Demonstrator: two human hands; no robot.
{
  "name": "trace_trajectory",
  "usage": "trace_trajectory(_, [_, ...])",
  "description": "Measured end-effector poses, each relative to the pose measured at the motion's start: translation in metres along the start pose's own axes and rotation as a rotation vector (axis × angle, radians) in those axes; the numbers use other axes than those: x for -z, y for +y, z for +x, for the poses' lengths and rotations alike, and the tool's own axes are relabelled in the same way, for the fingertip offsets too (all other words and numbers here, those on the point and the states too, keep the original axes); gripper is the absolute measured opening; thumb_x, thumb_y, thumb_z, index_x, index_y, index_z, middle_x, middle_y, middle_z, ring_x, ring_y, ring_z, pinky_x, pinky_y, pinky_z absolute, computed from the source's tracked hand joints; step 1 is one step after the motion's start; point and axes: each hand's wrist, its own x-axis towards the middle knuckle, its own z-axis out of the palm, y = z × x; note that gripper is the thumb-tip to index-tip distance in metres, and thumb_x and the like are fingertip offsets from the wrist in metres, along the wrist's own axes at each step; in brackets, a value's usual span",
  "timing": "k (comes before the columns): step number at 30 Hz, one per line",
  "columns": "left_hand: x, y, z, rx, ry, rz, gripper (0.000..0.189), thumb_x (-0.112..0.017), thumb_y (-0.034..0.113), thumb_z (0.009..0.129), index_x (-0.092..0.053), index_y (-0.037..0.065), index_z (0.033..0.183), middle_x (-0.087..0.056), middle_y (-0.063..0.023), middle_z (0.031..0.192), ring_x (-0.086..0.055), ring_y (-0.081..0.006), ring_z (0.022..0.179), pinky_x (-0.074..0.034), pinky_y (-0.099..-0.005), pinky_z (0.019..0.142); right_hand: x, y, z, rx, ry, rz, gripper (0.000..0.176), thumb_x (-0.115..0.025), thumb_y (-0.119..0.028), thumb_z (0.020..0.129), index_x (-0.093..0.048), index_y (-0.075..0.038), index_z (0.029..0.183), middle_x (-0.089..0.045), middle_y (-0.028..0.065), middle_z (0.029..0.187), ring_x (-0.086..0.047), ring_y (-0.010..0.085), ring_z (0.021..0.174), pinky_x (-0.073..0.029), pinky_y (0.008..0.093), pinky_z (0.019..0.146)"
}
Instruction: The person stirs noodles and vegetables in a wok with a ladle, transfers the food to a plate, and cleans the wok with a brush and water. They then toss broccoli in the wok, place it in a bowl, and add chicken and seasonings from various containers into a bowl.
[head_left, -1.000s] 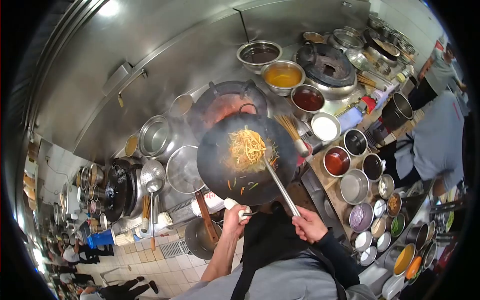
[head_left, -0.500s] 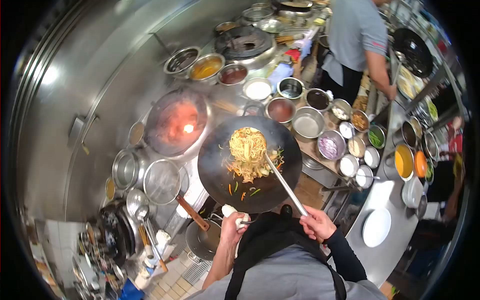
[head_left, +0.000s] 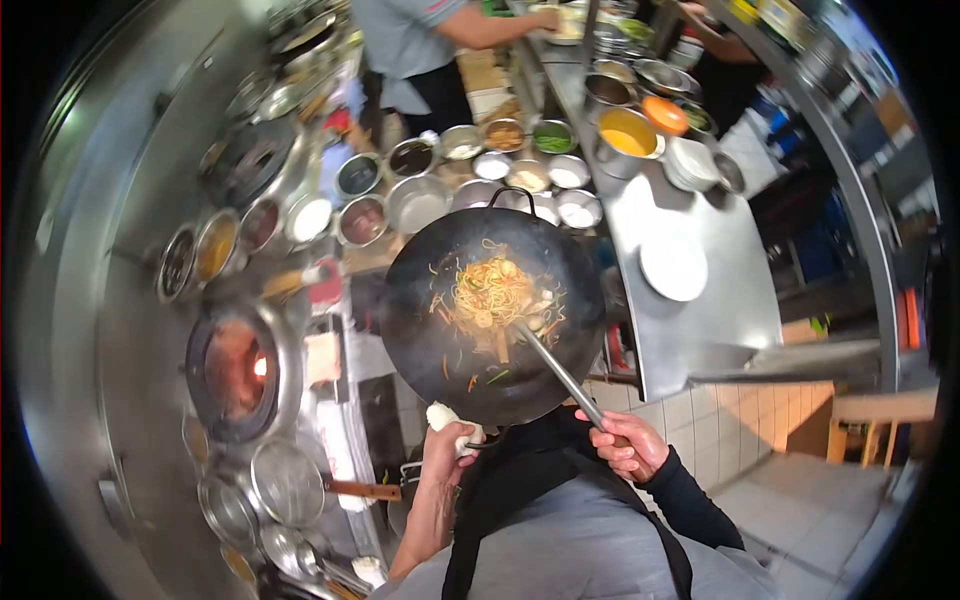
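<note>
A dark wok [head_left: 420, 350] is in front of me, held up off the stove. Stir-fried noodles [head_left: 495, 290] with vegetable strips lie in its middle, and a little steam rises from them. My left hand [head_left: 447, 452] is closed around the wok's near handle, with a folded white cloth [head_left: 440, 415] in the grip. My right hand [head_left: 632, 447] is wrapped round the metal shaft of a ladle [head_left: 562, 376]. The ladle slants down into the wok, its head hidden among the noodles.
White plates [head_left: 674, 266] lie on the steel counter [head_left: 720, 320] at right, near a stack of bowls [head_left: 690, 165]. A glowing burner [head_left: 235, 370] is at left, with a strainer [head_left: 288, 484] below it. Ingredient bowls [head_left: 418, 203] stand beyond the wok. A co-worker [head_left: 405, 40] stands farther back.
My view has turned right, and the wok has moved with me away from the burner toward the plate counter. The noodle mound has spread lower in the wok. Both hands keep their grips.
</note>
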Motion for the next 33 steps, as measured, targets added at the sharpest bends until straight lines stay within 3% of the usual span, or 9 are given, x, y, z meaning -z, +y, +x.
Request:
trace_trajectory(7, [-0.079,0.000,0.037,-0.009,-0.271,0.051,0.017,-0.062,0.009,0.084,-0.058,-0.007,0.087,-0.065,-0.0182,0.073,-0.055,-0.0166,0.045,-0.035,-0.0248,0.034,-0.006,-0.004,-0.105,0.347,0.064,0.005,0.042,-0.044,-0.018,0.110,-0.042,0.000,0.148,-0.045,0.0013,0.084,-0.035,0.0027,0.051,-0.032,0.0175,0.035])
trace_trajectory(17, [-0.143,-0.006,0.037,-0.162,-0.198,0.166,0.013,-0.059,0.006,0.083,-0.056,-0.005,0.088,-0.064,-0.0187,0.071,-0.054,-0.0182,0.044,-0.034,-0.0246,0.033,0.037,-0.052,-0.193,0.709,0.151,-0.056,0.042,-0.045,-0.017,0.110,-0.043,0.002,0.146,-0.047,0.0020,0.084,-0.037,0.0029,0.051,-0.034,0.0179,0.035])
trace_trajectory(19, [-0.154,-0.004,0.029,-0.195,-0.169,0.180,0.012,-0.058,0.005,0.082,-0.057,-0.006,0.086,-0.063,-0.0172,0.069,-0.054,-0.0181,0.044,-0.034,-0.0251,0.033,0.064,-0.061,-0.190,0.721,0.123,-0.006,0.039,-0.047,-0.016,0.109,-0.046,-0.002,0.145,-0.048,0.0021,0.085,-0.038,0.0040,0.051,-0.035,0.0194,0.037])
trace_trajectory(22, [-0.173,-0.005,0.022,-0.241,-0.142,0.192,0.011,-0.058,0.005,0.082,-0.056,-0.004,0.088,-0.062,-0.0168,0.068,-0.054,-0.0183,0.044,-0.034,-0.0252,0.033,0.089,-0.066,-0.171,0.747,0.262,-0.036,0.033,-0.050,-0.018,0.108,-0.051,-0.007,0.139,-0.050,0.0017,0.084,-0.039,0.0054,0.052,-0.035,0.0213,0.039])
trace_trajectory(23, [-0.178,-0.005,0.021,-0.258,-0.134,0.197,0.012,-0.058,0.005,0.082,-0.055,-0.004,0.089,-0.062,-0.0167,0.068,-0.054,-0.0184,0.044,-0.034,-0.0252,0.033,0.099,-0.067,-0.160,0.740,0.340,-0.069,0.018,-0.053,-0.019,0.107,-0.055,-0.010,0.123,-0.052,0.0013,0.083,-0.042,0.0065,0.054,-0.036,0.0227,0.040])
trace_trajectory(26, [-0.198,-0.004,0.015,-0.295,-0.112,0.197,0.012,-0.058,0.005,0.082,-0.054,-0.004,0.089,-0.062,-0.0170,0.067,-0.054,-0.0184,0.043,-0.034,-0.0254,0.032,0.143,-0.065,-0.116,0.769,0.364,-0.068,0.008,-0.053,-0.017,0.106,-0.053,-0.011,0.111,-0.051,0.0008,0.081,-0.042,0.0060,0.051,-0.036,0.0224,0.039])
trace_trajectory(27, [-0.202,-0.004,0.013,-0.305,-0.105,0.196,0.012,-0.058,0.005,0.081,-0.054,-0.004,0.089,-0.062,-0.0171,0.067,-0.054,-0.0184,0.043,-0.034,-0.0255,0.032,0.150,-0.065,-0.104,0.777,0.379,-0.089,0.010,-0.054,-0.016,0.105,-0.048,-0.011,0.099,-0.052,0.0009,0.081,-0.044,0.0071,0.052,-0.036,0.0239,0.039])
trace_trajectory(33, [-0.214,-0.006,0.008,-0.335,-0.127,0.133,0.010,-0.058,0.006,0.083,-0.056,-0.004,0.086,-0.063,-0.0201,0.068,-0.052,-0.0181,0.041,-0.033,-0.0242,0.032,0.188,-0.048,-0.046,0.830,0.548,-0.290,0.012,-0.053,-0.013,0.104,-0.055,-0.006,0.115,-0.050,0.0000,0.073,-0.048,0.0074,0.050,-0.040,0.0267,0.038])
